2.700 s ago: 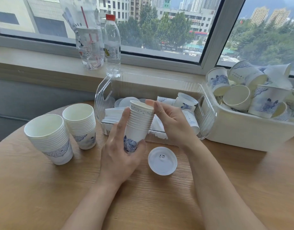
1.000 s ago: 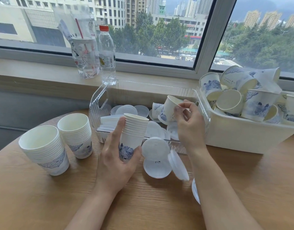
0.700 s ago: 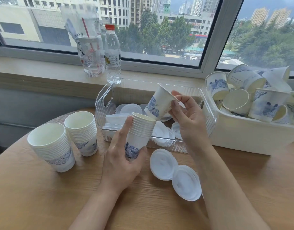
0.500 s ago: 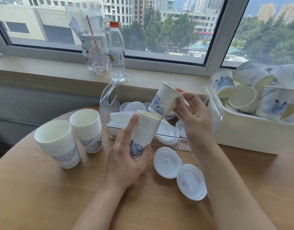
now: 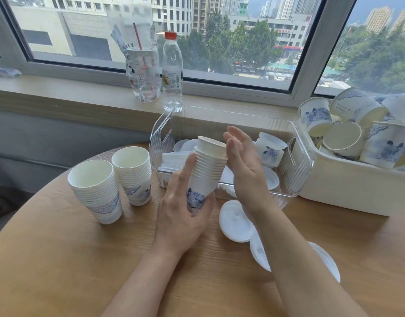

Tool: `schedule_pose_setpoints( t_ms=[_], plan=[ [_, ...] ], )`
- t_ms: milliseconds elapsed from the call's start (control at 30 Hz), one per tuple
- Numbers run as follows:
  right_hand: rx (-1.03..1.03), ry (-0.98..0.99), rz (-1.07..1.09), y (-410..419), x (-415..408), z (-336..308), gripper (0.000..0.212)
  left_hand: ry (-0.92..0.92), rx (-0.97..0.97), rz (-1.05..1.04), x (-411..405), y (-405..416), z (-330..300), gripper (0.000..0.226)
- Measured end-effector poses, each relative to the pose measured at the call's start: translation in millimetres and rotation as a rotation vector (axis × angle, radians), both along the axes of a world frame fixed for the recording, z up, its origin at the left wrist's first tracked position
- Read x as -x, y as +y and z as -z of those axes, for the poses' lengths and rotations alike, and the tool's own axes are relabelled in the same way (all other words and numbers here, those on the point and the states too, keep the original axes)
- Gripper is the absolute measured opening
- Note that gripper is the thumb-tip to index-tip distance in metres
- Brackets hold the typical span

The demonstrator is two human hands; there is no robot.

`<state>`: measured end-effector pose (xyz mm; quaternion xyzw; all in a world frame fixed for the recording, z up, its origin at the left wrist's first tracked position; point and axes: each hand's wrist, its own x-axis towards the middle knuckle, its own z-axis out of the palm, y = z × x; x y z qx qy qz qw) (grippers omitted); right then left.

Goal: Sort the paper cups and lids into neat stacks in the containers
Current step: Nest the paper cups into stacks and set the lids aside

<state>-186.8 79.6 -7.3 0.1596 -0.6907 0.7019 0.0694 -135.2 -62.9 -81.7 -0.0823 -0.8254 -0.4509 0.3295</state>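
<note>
Head view. At centre, left hand gripping a nested stack of paper cups, fingers curled round its lower half, thumb against the blue print near the base; stack tilted slightly toward 1 o'clock, top cup sitting high and not fully seated. Just at 3 o'clock of the stack, right hand held flat and upright, fingers straight and pressed together, palm facing the rim of the top cup; touching or a hair apart, cannot tell.

Behind both hands, toward 12 o'clock, clear ribbed container on the table, holding flat white lids at its left end and one lidded printed cup lying tilted at its right end, partly hidden by the right hand. Touching it at 3 o'clock, white bin heaped with loose printed cups, tumbled at all angles.

At 9 o'clock of the held stack, two further upright cup stacks standing side by side on the table, well apart from the hand. At 5 o'clock, loose lids overlapping on the table, partly covered by the right forearm.

At 11 o'clock on the window sill, clear plastic cup with a red straw, wrapped in a bag, and just beside it a water bottle with a red cap.
</note>
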Motion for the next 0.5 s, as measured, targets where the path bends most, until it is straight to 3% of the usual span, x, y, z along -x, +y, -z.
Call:
schedule_pose_setpoints(
  t_ms=[67,200,300,500],
  plan=[
    [0.091,-0.115,0.018,-14,-7,2,0.070,0.008,0.032,-0.014,-5,0,-2,0.084],
    [0.243,-0.245,-0.006,-41,-25,7,0.049,0.022,-0.004,-0.042,-20,-4,-4,0.082],
    [0.334,-0.264,-0.013,-56,-37,11,0.047,0.056,-0.027,-0.072,-30,-13,-2,0.082],
    [0.194,-0.154,-0.106,-68,-63,35,0.047,0.050,-0.026,-0.107,-51,-31,3,0.086]
  ],
)
